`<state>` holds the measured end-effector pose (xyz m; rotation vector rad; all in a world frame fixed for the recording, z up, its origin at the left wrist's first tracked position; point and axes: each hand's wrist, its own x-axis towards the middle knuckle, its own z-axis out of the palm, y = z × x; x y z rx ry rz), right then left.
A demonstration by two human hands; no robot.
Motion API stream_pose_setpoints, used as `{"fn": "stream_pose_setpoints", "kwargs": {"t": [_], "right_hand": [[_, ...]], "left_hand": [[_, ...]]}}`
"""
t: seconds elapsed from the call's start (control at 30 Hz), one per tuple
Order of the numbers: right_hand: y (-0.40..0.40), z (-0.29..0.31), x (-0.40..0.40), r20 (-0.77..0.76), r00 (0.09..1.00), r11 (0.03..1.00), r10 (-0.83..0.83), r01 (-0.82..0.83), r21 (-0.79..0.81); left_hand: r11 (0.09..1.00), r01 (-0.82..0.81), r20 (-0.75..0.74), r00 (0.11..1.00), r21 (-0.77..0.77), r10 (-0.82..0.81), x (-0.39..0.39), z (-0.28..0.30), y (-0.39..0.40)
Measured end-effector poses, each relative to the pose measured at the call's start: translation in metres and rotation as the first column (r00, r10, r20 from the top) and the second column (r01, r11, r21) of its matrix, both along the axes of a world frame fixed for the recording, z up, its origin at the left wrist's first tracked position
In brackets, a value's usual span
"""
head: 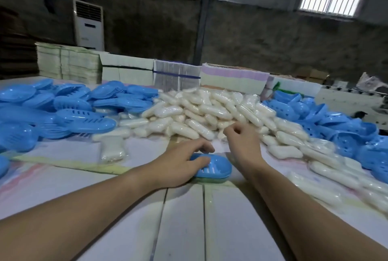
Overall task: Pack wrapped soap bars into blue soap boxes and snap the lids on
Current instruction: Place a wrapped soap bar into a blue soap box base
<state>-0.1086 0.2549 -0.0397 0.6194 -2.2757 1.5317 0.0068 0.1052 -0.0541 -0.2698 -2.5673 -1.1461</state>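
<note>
A closed blue soap box with a slotted lid lies on the table in front of me. My left hand rests on its left half, fingers curled over the lid. Just right of the box, my right hand hovers with fingers loosely curled at the near edge of a big heap of white wrapped soap bars; it holds nothing that I can see. Loose blue lids are piled on the left, and perforated blue box bases are piled on the right.
Single wrapped bars lie apart at the left and along the right edge. Stacks of flat cartons line the far table edge. A white floor air conditioner stands behind. The table is covered with white sheets.
</note>
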Motion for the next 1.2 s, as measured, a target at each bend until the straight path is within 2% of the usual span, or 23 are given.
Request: {"fn": "stream_pose_setpoints", "kwargs": {"t": [0.07,0.17,0.23,0.27,0.33,0.43,0.6,0.8,0.9,1.07,1.2], "right_hand": [[0.002,0.0,-0.002,-0.016,0.999,0.996,-0.042,0.043,0.076],[0.007,-0.001,-0.005,-0.022,0.995,0.987,-0.1,0.102,0.126],[0.013,0.002,-0.011,-0.058,0.983,0.954,-0.172,0.181,0.237],[0.018,0.004,-0.016,-0.102,0.969,0.906,-0.226,0.248,0.342],[0.033,0.011,-0.029,-0.201,0.926,0.742,-0.319,0.376,0.555],[0.067,0.014,-0.046,-0.246,0.881,0.55,-0.405,0.449,0.704],[0.096,0.008,-0.057,-0.207,0.845,0.443,-0.493,0.448,0.777],[0.111,0.017,-0.052,0.019,0.89,0.442,-0.456,0.208,0.873],[0.111,0.018,-0.046,0.013,0.894,0.444,-0.447,0.209,0.871],[0.106,0.018,-0.042,0.067,0.931,0.512,-0.359,0.136,0.848],[0.1,0.019,-0.037,0.044,0.954,0.562,-0.296,0.136,0.816]], "left_hand": [[0.997,0.06,0.053,0.997,0.051,-0.062,0.005,0.003,-0.005],[0.996,0.091,0.07,0.993,-0.011,-0.09,0.009,0.003,-0.016],[0.996,0.092,0.088,0.992,0.016,-0.093,0.008,0.0,-0.018],[0.995,0.095,0.098,0.99,0.024,-0.097,0.008,-0.001,-0.018],[0.993,0.117,0.111,0.987,0.024,-0.118,0.006,-0.004,-0.017],[0.99,0.137,0.124,0.982,0.04,-0.141,0.003,-0.005,-0.016],[0.991,0.136,0.104,0.985,0.019,-0.137,-0.001,-0.007,-0.016],[0.986,0.155,0.088,0.983,0.056,-0.16,0.0,-0.006,-0.015],[0.986,0.157,0.088,0.983,0.064,-0.162,0.002,-0.005,-0.014],[0.985,0.15,0.096,0.983,0.086,-0.158,0.005,-0.002,-0.012],[0.994,0.112,0.085,0.99,0.014,-0.112,0.006,-0.001,-0.013]]}}
